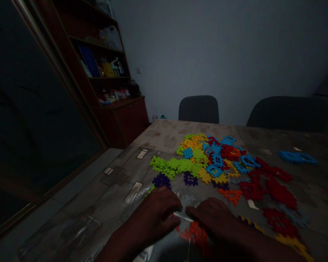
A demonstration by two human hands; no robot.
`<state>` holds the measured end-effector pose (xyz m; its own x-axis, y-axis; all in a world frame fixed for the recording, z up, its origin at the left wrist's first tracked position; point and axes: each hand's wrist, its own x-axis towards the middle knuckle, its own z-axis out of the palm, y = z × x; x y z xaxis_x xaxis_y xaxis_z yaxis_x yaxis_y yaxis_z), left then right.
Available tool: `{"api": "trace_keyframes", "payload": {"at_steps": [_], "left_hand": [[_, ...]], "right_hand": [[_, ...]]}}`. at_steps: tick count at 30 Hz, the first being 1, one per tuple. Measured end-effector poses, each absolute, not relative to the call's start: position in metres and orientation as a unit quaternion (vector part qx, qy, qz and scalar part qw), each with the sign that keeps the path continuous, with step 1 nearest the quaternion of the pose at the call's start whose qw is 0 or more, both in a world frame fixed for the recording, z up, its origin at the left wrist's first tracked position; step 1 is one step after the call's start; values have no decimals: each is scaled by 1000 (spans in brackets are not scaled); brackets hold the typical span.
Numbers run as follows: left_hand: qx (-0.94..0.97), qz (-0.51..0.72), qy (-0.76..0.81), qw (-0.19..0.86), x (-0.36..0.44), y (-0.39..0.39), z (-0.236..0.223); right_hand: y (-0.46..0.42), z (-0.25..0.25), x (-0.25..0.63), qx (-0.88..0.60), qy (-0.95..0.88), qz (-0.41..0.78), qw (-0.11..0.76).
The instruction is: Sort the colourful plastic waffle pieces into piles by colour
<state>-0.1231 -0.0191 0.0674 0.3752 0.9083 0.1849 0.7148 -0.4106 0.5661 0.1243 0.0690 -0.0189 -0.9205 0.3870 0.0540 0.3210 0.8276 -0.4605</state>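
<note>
My left hand and my right hand hover low over a patterned grey-beige tablecloth, fingertips almost meeting. A thin white strip lies between them, its end running under my left fingers. The dim light hides whether either hand grips it. Just beyond lies a clear plastic interlocking piece, with orange-red pieces below my right fingers. A large heap of green, yellow, blue, red and purple interlocking plastic pieces spreads across the table ahead.
Scattered red pieces and a blue piece lie to the right. Dark chairs stand beyond the far table edge. A wooden shelf unit holding assorted items stands back left, beside a dark glass panel.
</note>
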Motion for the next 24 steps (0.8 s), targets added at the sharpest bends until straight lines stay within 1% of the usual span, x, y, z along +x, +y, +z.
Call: {"api": "trace_keyframes", "payload": {"at_steps": [4, 8, 14, 17, 19, 21, 22, 24], "left_hand": [[827, 176, 485, 225, -117, -21, 63], [840, 130, 485, 205, -108, -22, 53], [842, 136, 501, 147, -99, -22, 29], [849, 149, 495, 112, -95, -23, 22], [845, 168, 492, 125, -96, -24, 28], [820, 189, 514, 165, -102, -23, 41], [801, 197, 534, 189, -107, -23, 50], [761, 226, 572, 204, -119, -20, 65]], "right_hand": [[69, -19, 127, -204, -956, 200, 61], [68, -11, 130, -221, -950, 197, 94], [55, 23, 164, -281, -918, 233, 153], [50, 25, 179, -299, -910, 217, 188], [49, 14, 182, -301, -912, 182, 211], [49, 0, 177, -295, -918, 140, 228], [49, -6, 174, -291, -921, 121, 228], [47, -12, 165, -287, -929, 96, 212]]}}
